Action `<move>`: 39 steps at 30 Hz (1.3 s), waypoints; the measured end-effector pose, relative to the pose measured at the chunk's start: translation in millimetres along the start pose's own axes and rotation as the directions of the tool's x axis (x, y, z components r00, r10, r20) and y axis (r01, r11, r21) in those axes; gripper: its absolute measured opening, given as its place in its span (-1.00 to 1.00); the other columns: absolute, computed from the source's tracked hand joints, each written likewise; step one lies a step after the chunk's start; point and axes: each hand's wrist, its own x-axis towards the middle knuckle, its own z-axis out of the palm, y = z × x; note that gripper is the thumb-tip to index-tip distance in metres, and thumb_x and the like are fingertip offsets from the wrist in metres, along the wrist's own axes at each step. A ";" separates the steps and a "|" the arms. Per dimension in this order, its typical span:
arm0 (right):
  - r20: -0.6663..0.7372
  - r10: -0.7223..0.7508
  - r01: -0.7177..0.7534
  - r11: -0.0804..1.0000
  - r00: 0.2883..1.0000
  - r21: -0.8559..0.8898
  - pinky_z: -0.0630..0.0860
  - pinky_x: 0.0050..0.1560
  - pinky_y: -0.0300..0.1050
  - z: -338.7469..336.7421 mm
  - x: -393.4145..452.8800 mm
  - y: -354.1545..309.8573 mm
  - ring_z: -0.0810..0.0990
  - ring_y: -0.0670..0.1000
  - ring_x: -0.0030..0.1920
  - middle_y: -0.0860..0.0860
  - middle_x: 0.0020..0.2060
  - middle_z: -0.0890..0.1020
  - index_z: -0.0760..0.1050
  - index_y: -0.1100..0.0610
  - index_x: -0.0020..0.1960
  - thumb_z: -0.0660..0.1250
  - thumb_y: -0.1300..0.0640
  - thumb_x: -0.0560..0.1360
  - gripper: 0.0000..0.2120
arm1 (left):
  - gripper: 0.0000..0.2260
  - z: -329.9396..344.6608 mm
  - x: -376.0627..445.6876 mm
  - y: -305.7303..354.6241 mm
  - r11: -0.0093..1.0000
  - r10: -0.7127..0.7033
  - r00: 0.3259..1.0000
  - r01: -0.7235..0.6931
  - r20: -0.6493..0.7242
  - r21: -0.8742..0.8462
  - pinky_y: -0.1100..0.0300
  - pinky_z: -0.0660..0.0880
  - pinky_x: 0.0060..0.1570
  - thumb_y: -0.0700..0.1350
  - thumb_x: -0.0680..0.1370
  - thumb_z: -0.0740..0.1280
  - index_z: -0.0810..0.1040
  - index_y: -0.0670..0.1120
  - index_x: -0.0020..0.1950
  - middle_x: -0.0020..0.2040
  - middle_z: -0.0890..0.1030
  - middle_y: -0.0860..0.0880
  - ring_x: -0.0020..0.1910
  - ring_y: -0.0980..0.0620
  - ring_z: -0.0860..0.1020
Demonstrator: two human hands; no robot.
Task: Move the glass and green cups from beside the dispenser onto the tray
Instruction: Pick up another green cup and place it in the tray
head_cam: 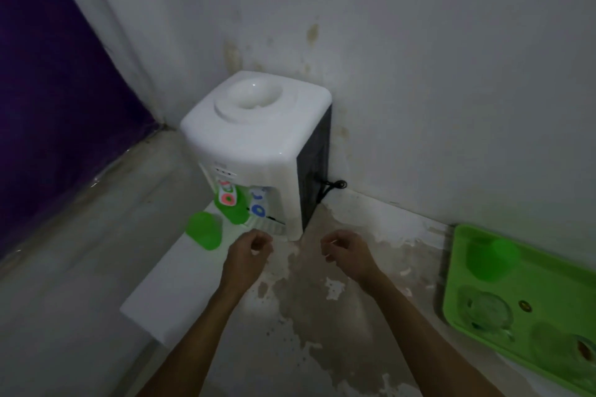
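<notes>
A green cup (pixel 204 230) stands on a white block left of the white water dispenser (pixel 254 145). A second green cup (pixel 233 208) sits under the dispenser's taps. The green tray (pixel 548 287) lies on the floor at the right by the wall. It holds another green cup (pixel 493 258) and two clear glass cups (pixel 487 311) (pixel 554 342). My left hand (pixel 250 248) hovers just in front of the dispenser's drip grille, fingers loosely curled and holding nothing. My right hand (pixel 346 251) is level with it, a little to the right, also curled and holding nothing.
The dispenser stands in a corner against stained white walls, with a black cord (pixel 332 187) at its right side. A white block (pixel 174 293) lies on the floor under and in front of the cups. A purple panel (pixel 58 90) fills the left.
</notes>
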 end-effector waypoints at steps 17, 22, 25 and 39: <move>0.055 0.036 -0.034 0.998 0.998 -0.050 0.62 -0.09 -0.02 12.1 25.2 10.2 0.66 0.00 -0.27 0.13 -0.20 0.72 0.60 0.02 -0.17 0.37 0.18 0.48 -0.91 | -0.31 -15.9 65.7 -32.1 0.878 -0.027 0.998 -0.006 0.062 0.479 -0.06 0.56 0.16 -0.04 0.54 0.41 0.17 0.01 0.61 0.65 -0.06 -0.09 0.53 -0.19 0.26; 0.064 0.050 -0.047 0.998 0.997 -0.047 0.58 -0.20 -0.08 9.8 25.3 11.7 0.65 0.03 -0.26 0.22 -0.15 0.71 0.62 0.12 -0.10 0.37 0.21 0.49 -0.94 | -0.30 -7.3 66.2 -33.7 0.871 -0.022 0.998 -0.008 0.055 0.491 -0.03 0.60 0.09 -0.05 0.54 0.41 0.16 -0.06 0.61 0.65 -0.13 -0.11 0.52 -0.19 0.27; 0.066 0.051 -0.047 0.998 0.997 -0.052 0.53 -0.25 -0.17 9.3 24.9 12.1 0.64 0.04 -0.26 0.24 -0.14 0.71 0.63 0.18 -0.05 0.36 0.22 0.49 -0.92 | -0.28 -2.9 61.7 -36.2 0.864 -0.028 0.996 -0.018 0.083 0.502 -0.02 0.63 0.01 -0.03 0.55 0.39 0.10 -0.06 0.62 0.63 -0.27 -0.10 0.50 -0.17 0.33; 0.053 0.038 -0.035 0.998 0.998 -0.055 0.63 -0.10 0.08 -2.1 20.5 19.3 0.67 0.05 -0.23 0.19 -0.14 0.71 0.62 0.16 -0.05 0.34 0.20 0.50 -0.91 | -0.32 -3.2 60.0 -31.6 0.852 -0.069 0.997 0.050 0.016 0.521 -0.06 0.55 0.16 -0.07 0.53 0.42 0.21 -0.19 0.56 0.58 0.08 -0.21 0.45 -0.25 0.34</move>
